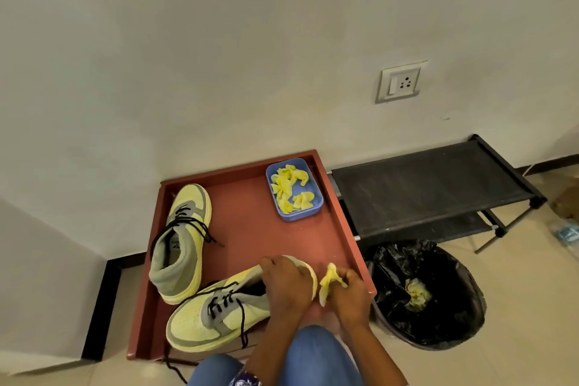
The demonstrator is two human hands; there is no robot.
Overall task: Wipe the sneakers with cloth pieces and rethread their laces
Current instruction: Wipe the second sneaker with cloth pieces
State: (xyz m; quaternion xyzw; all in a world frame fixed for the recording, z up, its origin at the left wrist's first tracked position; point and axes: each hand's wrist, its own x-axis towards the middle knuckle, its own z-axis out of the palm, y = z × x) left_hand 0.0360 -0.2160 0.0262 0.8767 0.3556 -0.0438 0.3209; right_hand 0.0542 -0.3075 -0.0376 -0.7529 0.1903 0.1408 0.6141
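Note:
Two yellow-and-grey sneakers with black laces lie in a reddish tray (250, 229). The far sneaker (183, 241) stands at the tray's left, toe toward the wall. The near sneaker (216, 313) lies across the front, toe to the left. My left hand (286, 283) grips its heel end. My right hand (349, 290) pinches a yellow cloth piece (329, 282) right beside the heel. A blue tub (294, 189) at the tray's back right holds several more yellow cloth pieces.
A bin lined with a black bag (429, 294) stands right of the tray, with a crumpled used cloth inside. A black shoe rack (429, 194) runs along the wall behind it. A wall socket (401, 83) is above. My blue-jeaned knee (316, 354) is at the bottom.

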